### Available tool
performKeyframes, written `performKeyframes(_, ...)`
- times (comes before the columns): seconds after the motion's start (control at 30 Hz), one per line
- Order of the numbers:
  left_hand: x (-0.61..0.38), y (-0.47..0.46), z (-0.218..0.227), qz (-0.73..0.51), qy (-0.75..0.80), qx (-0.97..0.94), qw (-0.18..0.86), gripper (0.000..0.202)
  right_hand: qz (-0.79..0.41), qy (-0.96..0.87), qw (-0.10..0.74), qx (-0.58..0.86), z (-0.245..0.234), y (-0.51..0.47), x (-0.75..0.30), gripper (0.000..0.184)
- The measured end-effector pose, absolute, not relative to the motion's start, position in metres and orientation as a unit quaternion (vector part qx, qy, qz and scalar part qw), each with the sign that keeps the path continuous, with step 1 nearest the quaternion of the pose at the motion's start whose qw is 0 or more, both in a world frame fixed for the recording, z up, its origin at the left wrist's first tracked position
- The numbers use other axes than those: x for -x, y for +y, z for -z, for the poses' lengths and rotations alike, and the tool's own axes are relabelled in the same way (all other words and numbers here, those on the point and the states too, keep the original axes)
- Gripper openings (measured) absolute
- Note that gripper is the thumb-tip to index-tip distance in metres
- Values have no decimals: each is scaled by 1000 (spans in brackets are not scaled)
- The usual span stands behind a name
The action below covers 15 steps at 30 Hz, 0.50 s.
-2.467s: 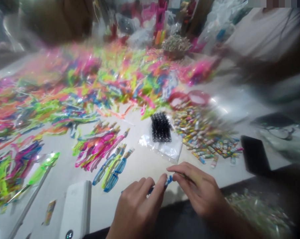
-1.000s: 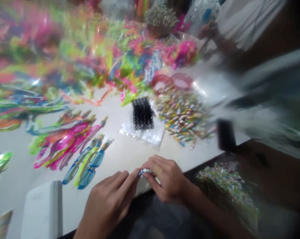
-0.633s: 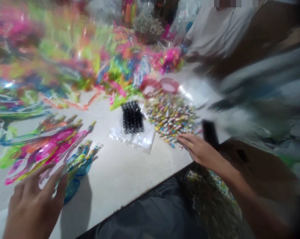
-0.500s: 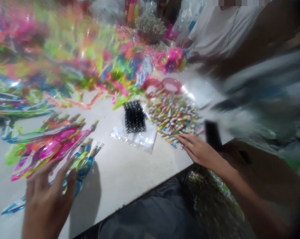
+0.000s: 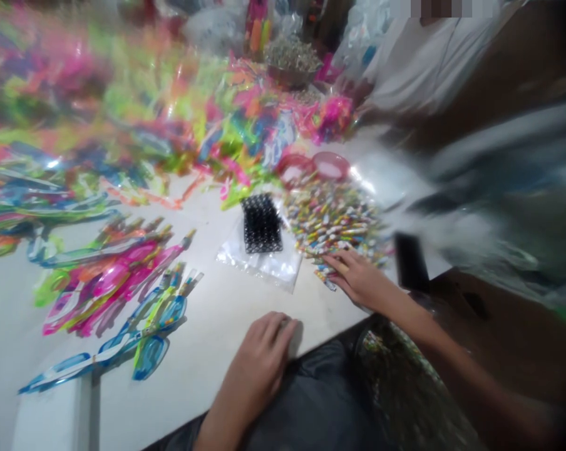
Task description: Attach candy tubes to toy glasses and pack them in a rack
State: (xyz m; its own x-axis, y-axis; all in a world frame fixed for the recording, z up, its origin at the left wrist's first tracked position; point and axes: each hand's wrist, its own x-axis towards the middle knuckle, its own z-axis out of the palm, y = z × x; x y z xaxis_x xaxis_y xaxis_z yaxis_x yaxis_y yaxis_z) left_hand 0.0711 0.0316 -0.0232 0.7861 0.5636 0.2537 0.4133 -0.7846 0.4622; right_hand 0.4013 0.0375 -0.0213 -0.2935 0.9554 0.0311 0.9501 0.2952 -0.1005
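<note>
My right hand (image 5: 360, 275) reaches to the near edge of a heap of small multicoloured stick-like pieces (image 5: 334, 216). Its fingers are stretched out and their tips touch the pieces. Near the table's front edge lies my left hand (image 5: 262, 351), fingers curled and close together; whatever may be under them is hidden. Left of it are blue, white and yellow-green plastic pieces (image 5: 154, 357), some shaped like glasses, loose on the table. Pink plastic pieces (image 5: 118, 275) lie in a bunch just beyond. A black studded pad (image 5: 263, 225) rests on a clear plastic bag (image 5: 259, 266) between these and the heap.
A large blurred pile of bright plastic pieces (image 5: 137, 106) covers the far left of the white table (image 5: 193, 351). Two round reddish dishes (image 5: 330, 166) stand behind the heap. A dark phone-like slab (image 5: 411, 262) is at right. Across the table sits a person in white (image 5: 419, 62).
My left hand has left the blue plastic pieces and moved right to the table's front edge. My right hand has shifted slightly left over the heap's edge.
</note>
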Motion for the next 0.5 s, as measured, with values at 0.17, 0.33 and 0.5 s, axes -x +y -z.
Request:
performKeyframes(0.17, -147, 32, 20, -137, 195, -959, 155, 47, -58, -778, 47, 623, 25, 47, -391, 40)
performKeyframes(0.33, -177, 34, 36, -132, 202, -967, 81, 37, -101, -740, 76, 661, 30, 42, -397, 41)
performKeyframes(0.5, -164, 35, 46, -145, 234, -957, 87, 51, -44, -566, 197, 800, 15, -3, -430, 40)
